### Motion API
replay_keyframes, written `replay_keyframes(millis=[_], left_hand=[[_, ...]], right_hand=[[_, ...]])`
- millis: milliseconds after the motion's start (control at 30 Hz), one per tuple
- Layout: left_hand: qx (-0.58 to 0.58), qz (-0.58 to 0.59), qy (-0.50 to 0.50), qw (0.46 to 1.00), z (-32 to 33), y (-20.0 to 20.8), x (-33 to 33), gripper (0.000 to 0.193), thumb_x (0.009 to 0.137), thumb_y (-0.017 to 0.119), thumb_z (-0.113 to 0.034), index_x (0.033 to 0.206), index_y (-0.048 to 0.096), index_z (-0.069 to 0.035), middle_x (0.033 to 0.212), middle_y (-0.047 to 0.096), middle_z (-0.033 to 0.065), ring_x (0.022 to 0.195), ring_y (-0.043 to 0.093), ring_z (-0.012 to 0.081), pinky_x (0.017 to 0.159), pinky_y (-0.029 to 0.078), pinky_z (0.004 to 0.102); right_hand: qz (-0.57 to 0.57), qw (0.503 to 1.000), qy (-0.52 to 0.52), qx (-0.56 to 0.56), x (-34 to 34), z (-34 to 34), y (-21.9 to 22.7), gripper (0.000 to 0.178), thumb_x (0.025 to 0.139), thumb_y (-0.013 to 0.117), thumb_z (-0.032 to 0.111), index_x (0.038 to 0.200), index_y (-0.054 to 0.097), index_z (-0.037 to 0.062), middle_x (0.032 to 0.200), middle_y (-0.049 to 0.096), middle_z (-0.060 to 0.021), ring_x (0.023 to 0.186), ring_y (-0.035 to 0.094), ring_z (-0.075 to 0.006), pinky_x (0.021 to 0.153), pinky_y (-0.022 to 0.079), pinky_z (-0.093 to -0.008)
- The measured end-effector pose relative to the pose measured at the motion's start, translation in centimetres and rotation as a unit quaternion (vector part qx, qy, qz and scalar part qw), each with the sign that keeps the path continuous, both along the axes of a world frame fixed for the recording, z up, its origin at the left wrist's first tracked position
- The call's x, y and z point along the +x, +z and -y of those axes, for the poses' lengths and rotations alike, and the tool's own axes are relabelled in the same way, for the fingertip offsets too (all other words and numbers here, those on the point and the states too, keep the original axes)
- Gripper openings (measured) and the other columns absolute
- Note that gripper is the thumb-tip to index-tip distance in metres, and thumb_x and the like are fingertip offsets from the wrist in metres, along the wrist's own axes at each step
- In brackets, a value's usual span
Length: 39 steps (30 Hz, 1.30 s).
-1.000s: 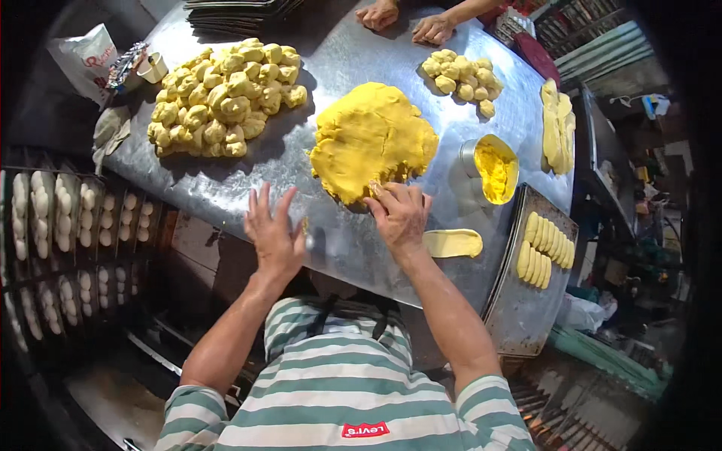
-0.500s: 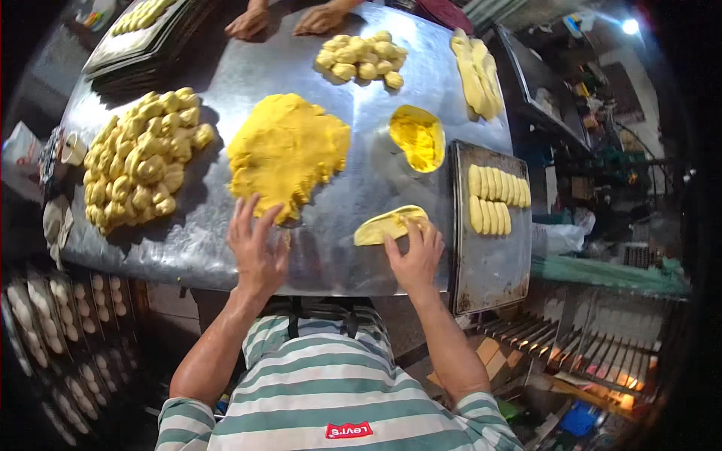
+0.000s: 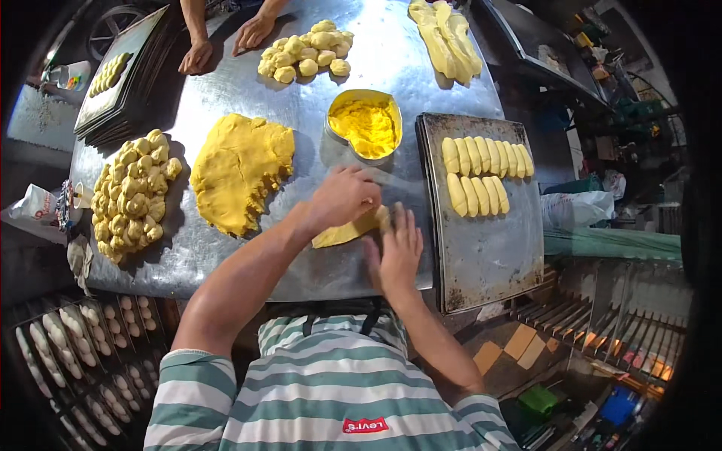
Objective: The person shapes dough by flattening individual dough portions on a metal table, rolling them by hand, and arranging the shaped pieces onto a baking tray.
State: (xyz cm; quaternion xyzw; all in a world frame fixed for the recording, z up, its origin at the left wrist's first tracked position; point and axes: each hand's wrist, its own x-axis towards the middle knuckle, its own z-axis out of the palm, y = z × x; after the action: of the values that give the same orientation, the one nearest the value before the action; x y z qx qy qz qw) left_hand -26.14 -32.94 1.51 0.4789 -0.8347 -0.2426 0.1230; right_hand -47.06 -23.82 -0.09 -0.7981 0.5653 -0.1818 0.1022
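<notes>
A flattened oval of pale dough [image 3: 344,233] lies on the metal table in front of me, its right end tucked under my hands. Over its far edge my left hand [image 3: 347,200] curls with fingertips pressed together; whatever they pinch is hidden. My right hand [image 3: 398,254] rests at the dough's right end with its fingers stretched and apart, slightly blurred. Just beyond them stands a metal tin [image 3: 328,124] of bright yellow paste [image 3: 368,128]. A large slab of crumbly yellow filling [image 3: 239,173] sits to the left.
Baking trays [image 3: 481,259] on the right hold two rows of shaped dough [image 3: 487,156]. Dough balls are heaped at left [image 3: 134,197] and far middle [image 3: 308,51]. Long dough strips [image 3: 447,41] lie far right. Another person's hands [image 3: 226,45] rest near stacked trays [image 3: 124,83].
My left hand has moved right, from the yellow slab to above the flattened dough. My right hand remains by the dough's right end. The view has shifted.
</notes>
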Motion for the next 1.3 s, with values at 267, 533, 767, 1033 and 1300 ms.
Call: replay_keyframes(millis=[267,533,767,1033,1300], left_hand=[[-0.075,0.122,0.025,0.989,-12.3,-1.8,2.5,0.093,0.096,0.060,-0.066,0.166,0.039,-0.008,0.178,0.027,0.0097,0.166,0.011,0.0366,0.130,0.010,0.0662],[-0.043,0.051,0.179,0.982,-18.6,-1.9,3.3,0.100,0.096,0.059,-0.069,0.169,0.030,-0.007,0.179,0.020,0.0136,0.166,0.007,0.0382,0.130,0.001,0.0654],[-0.034,0.070,0.198,0.977,-19.9,-2.4,3.3,0.100,0.098,0.057,-0.068,0.171,0.025,-0.008,0.180,0.017,0.0129,0.166,0.006,0.0394,0.129,0.002,0.0675],[-0.025,0.100,0.229,0.968,-21.2,-1.4,2.8,0.087,0.103,0.054,-0.062,0.169,0.031,-0.011,0.179,0.021,0.0126,0.166,0.012,0.0383,0.130,0.008,0.0662],[-0.080,-0.004,0.384,0.920,-26.1,-1.0,11.5,0.059,0.099,0.072,-0.039,0.153,0.056,-0.021,0.165,0.040,0.0194,0.156,0.034,0.0427,0.126,0.028,0.0587]], right_hand=[[0.026,0.999,-0.012,-0.035,1.2,3.4,-2.3,0.056,0.100,0.071,0.032,0.147,0.056,0.0039,0.159,0.049,-0.0227,0.149,0.044,-0.0438,0.122,0.032,-0.0584],[-0.105,0.992,-0.054,-0.039,3.5,2.9,-2.3,0.070,0.104,0.066,0.036,0.159,0.041,0.0032,0.163,0.047,-0.0189,0.156,0.038,-0.0374,0.125,0.026,-0.0634],[-0.042,0.999,0.009,-0.001,4.8,2.1,-1.5,0.066,0.102,0.068,0.032,0.157,0.045,0.0041,0.163,0.048,-0.0206,0.155,0.040,-0.0385,0.125,0.027,-0.0623],[-0.022,0.995,0.082,-0.053,4.8,1.4,-2.9,0.063,0.099,0.069,0.033,0.152,0.050,0.0045,0.162,0.048,-0.0192,0.154,0.040,-0.0409,0.126,0.028,-0.0603],[-0.051,0.977,0.123,-0.165,5.7,0.9,-2.0,0.062,0.100,0.071,0.032,0.149,0.050,0.0018,0.146,0.058,-0.0219,0.134,0.055,-0.0454,0.114,0.042,-0.0523]])
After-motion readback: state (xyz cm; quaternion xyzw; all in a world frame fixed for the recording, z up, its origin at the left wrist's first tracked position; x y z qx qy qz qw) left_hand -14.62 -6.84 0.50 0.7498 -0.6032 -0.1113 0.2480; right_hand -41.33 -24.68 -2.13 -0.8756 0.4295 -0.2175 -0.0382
